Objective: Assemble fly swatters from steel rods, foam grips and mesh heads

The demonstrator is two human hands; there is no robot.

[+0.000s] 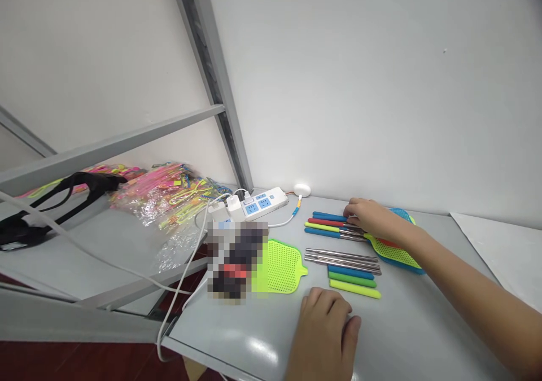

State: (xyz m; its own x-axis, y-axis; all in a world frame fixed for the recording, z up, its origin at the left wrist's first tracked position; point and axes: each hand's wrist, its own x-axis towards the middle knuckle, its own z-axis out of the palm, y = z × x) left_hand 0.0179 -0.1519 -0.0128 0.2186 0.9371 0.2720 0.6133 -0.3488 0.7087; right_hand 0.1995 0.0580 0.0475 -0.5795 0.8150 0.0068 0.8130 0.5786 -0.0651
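My right hand (367, 216) reaches over a row of assembled fly swatters. Its curled fingers are closed on a metal shaft beside the red handle (328, 222); the fingertips are partly hidden. Blue handles (322, 233) and a yellow handle (322, 227) lie in the same row, and mesh swatter heads (396, 252) stick out beyond my wrist. My left hand (324, 330) rests on the table with bent fingers and thumb apart, and no object shows in it. Ahead of it lie loose metal rods (342, 260), loose blue, green and yellow handles (354, 289), and yellow-green mesh heads (283, 267).
A white power strip (265, 202) with plugs and trailing cables stands near the wall. A blurred-out dark object (241, 262) lies beside the mesh heads. Left, behind a grey metal frame (127, 140), are plastic-wrapped colourful cords (165, 186) and a black strap (91, 186). A white sheet (503, 245) lies right.
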